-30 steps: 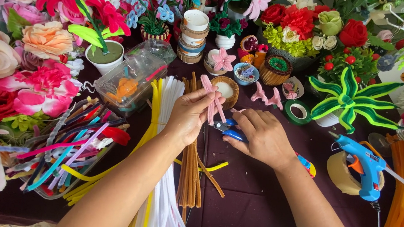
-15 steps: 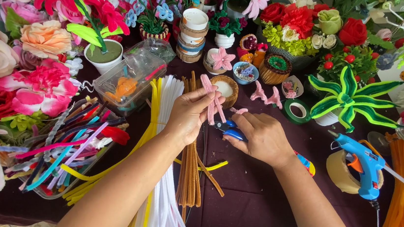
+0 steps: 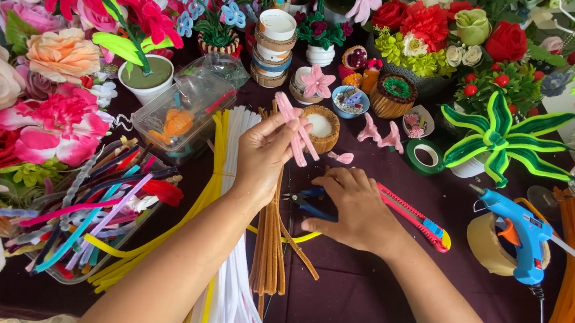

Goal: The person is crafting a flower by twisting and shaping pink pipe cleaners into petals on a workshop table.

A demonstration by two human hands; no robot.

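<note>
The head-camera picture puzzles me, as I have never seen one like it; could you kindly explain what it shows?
There is no machine here: a camera worn on a person's head looks down at their two bare hands over a dark purple table. The left hand holds up bent pink pipe cleaners. The right hand rests on blue-handled pliers, beside a red utility knife. Below lie bundles of white, yellow and brown pipe cleaners. A blue glue gun lies to the right, and handmade flowers surround everything.
</note>
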